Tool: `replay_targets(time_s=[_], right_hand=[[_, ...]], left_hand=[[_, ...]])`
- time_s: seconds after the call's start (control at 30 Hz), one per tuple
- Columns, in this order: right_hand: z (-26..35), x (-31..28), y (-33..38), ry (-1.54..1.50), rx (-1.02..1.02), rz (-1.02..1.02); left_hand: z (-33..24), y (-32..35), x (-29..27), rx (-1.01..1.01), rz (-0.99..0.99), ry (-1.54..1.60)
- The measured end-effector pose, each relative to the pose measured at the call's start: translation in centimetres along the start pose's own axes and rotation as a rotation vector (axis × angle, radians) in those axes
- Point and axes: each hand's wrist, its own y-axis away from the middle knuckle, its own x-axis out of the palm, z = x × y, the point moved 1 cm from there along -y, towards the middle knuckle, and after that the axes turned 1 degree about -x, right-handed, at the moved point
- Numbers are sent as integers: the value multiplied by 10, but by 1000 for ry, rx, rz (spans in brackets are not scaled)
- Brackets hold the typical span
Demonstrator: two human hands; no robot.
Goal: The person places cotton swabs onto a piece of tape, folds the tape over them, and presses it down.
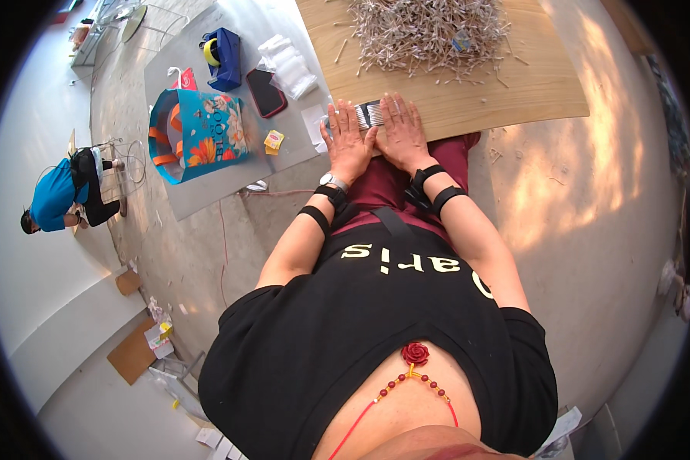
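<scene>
At twelve o'clock, left hand point(350, 148) and right hand point(404, 139), unclenched, flank white sticks point(376, 116), probably light, snappable, best pinched mid-length.

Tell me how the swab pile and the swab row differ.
The swab pile is large; the swab row is small. The pile is jumbled; the row is aligned. The pile lies beyond the left hand and right hand; the row lies between them. Both show thin, pale sticks.
</scene>
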Motion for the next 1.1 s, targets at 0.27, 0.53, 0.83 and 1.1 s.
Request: replay_targets(time_s=[0.27, 0.53, 0.83, 1.1], right_hand=[[2, -2, 0, -24, 15, 22], [14, -7, -4, 13, 33, 105], [33, 3, -14, 54, -18, 67], [36, 3, -15, 57, -32, 48]], left_hand=[[4, -1, 2, 20, -39, 175], [14, -2, 8, 62, -53, 314], [14, -2, 7, 85, -39, 314], [13, -2, 7, 26, -50, 291]])
